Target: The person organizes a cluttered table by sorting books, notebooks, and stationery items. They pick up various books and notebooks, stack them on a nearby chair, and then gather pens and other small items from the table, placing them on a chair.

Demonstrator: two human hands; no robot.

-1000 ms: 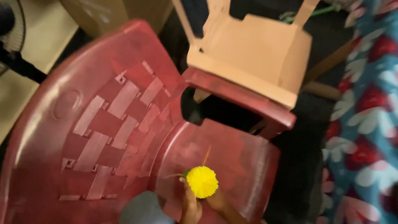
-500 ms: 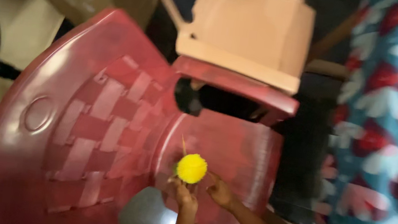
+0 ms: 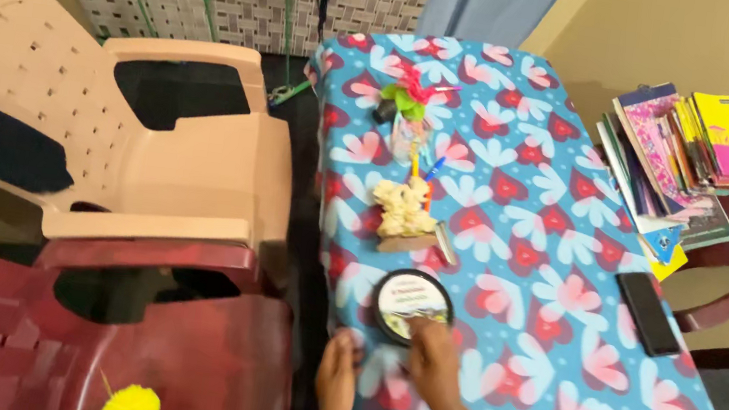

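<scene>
Two hands at the near edge of the counter [image 3: 562, 257], its cloth blue with flowers. Right hand [image 3: 434, 357] lies flat, fingertips touching a round black container [image 3: 412, 305] just ahead; lid on, not lifted. Left hand [image 3: 336, 379], fingers loosely spread, rests empty on the counter's edge. Left of it, a yellow pom-pom [image 3: 129, 406] lies on the red chair [image 3: 180, 349], set down apart.

Flowered blue table [image 3: 548, 367]; on it a round tin [image 3: 412, 305], black phone [image 3: 649, 313], book stack [image 3: 672, 150].
</scene>
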